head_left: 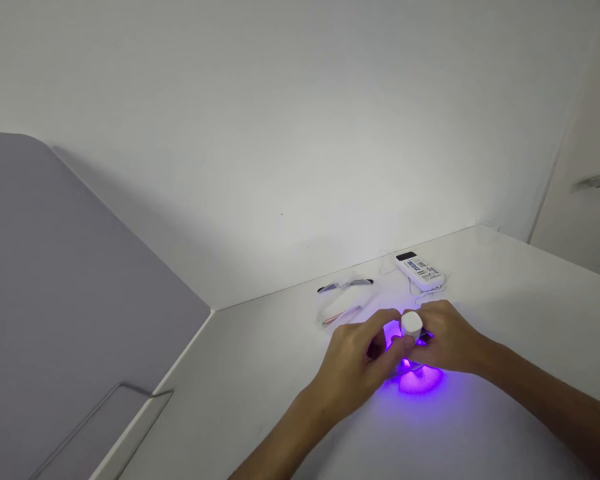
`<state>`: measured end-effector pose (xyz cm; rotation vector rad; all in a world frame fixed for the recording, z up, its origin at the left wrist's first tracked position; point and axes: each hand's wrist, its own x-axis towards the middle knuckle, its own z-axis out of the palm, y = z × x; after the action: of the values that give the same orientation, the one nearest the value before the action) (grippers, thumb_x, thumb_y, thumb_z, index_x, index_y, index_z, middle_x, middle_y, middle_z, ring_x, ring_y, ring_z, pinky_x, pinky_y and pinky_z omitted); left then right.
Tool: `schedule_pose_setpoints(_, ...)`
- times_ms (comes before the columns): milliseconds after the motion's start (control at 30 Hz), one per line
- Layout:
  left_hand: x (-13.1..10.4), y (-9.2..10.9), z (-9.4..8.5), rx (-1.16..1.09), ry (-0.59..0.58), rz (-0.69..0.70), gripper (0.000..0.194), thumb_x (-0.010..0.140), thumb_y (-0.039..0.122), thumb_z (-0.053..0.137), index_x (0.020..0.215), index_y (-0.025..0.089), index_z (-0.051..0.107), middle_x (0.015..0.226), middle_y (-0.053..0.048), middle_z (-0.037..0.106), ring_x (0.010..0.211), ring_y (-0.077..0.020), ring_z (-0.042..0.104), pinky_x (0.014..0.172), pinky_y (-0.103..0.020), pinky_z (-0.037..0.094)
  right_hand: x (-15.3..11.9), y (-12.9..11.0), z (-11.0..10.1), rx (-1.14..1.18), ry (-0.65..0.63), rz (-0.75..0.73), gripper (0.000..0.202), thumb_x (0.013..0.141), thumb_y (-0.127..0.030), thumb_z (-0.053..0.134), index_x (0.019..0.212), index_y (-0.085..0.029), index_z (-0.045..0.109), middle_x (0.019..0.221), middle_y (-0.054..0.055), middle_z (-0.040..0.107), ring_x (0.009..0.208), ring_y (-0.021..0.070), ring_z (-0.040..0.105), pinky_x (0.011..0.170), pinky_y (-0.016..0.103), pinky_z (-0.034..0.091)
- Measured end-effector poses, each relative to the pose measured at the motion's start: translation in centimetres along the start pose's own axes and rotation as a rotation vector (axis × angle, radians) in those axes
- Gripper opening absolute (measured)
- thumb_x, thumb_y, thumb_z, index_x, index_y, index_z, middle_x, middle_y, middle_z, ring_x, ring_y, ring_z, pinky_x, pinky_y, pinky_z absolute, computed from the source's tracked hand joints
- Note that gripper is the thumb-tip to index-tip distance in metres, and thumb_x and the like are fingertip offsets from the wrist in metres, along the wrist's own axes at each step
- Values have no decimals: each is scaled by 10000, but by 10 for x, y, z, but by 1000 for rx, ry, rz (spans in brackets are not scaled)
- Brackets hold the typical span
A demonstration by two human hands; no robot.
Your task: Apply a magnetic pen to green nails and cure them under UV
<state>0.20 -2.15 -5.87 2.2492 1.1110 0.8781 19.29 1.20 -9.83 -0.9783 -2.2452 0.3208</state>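
Note:
A small white UV lamp [412, 322] with a rounded-square top is upright between my hands, over the table. Violet light from under it glows on the tabletop and on my fingers. My left hand [354, 357] is closed on the lamp, the thumb against its near side and the index finger at its top left. Close against the lamp's right side is my right hand [450, 337], its fingers curled inward. What those fingers grip is mostly hidden; something thin and lit violet shows below the lamp.
On the white table [260, 380], a clear plastic packet [343, 310] with slim items lies beyond my left hand. Behind my right hand sits a white power bank [419, 270] with a cable. A wall rises behind; a grey panel [70, 287] and bent metal wire [95, 420] are left.

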Motion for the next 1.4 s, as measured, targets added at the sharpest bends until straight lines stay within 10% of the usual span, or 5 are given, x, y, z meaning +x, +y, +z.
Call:
schedule_pose_setpoints(367,-2,0,4,88,324,431,167,939,104,580,1076,191,618,595,70,570,490,-62,456,508,-168,391,0,1,1,-44,36,-60,250,779,-235,577,579,-181,436,480,-54,461,464,82,368,518,224,260)
schedule_pose_setpoints(1400,0,2,4,154,363,448,137,969,151,569,994,111,697,545,41,581,460,-78,456,463,-189,386,0,0,1,-129,-56,15,215,817,-244,525,614,-180,493,481,-26,514,454,98,416,511,243,280)
